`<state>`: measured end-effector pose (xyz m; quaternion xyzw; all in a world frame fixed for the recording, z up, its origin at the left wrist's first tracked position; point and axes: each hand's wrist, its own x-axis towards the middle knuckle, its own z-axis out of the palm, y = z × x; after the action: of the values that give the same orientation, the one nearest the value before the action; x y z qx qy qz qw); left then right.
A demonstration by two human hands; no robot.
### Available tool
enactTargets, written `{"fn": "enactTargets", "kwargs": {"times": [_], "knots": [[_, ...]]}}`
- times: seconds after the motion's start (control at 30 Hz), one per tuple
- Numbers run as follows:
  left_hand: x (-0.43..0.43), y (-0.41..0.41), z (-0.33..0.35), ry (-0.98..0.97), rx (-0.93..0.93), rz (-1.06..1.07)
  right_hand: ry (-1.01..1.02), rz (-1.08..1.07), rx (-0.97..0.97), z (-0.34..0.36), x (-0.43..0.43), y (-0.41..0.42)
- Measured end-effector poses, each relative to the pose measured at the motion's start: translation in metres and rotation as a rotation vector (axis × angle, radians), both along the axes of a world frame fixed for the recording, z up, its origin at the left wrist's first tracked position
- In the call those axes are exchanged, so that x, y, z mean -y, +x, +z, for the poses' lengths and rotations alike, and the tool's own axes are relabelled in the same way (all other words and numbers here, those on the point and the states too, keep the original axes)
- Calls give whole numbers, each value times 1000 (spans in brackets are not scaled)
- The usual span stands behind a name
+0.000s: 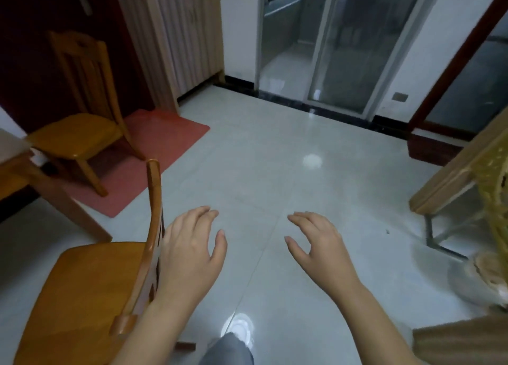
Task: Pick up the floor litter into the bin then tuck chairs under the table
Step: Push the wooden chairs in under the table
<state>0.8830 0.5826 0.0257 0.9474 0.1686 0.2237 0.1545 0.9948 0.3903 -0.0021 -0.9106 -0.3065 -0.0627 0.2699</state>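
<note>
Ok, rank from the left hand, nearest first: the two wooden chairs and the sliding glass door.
From the left hand:
1. Near chair, its backrest right beside the hand, on the left.
2. Far chair, on the red mat, upper left.
3. Sliding glass door, farthest, ahead to the right.

No text, label, brand, number or sign can be read here. The near chair (90,296), the far chair (74,136), the red mat (165,133) and the wall plate (400,97) show no legible marks, and the view is too soft for small print.
</note>
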Motion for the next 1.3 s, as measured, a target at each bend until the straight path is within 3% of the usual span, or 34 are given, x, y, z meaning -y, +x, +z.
{"fn": "enactTargets", "kwargs": {"times": [0.3, 0.53, 0.7, 0.97, 1.3], "knots": [[-78, 83, -7, -78, 87, 271, -37, 274, 35, 3, -112, 112], [-116, 94, -17, -90, 1, 565, -50, 618, 10, -4, -212, 150], [-106, 89, -27, -112, -74, 841, -88, 921, -12, -14, -255, 162], [-47, 97, -54, -242, -18, 1340, -65, 1417, 24, -24, -294, 183], [-30, 82, -94, -229, -25, 1506, -195, 1758, 62, -50, -328, 134]]}}
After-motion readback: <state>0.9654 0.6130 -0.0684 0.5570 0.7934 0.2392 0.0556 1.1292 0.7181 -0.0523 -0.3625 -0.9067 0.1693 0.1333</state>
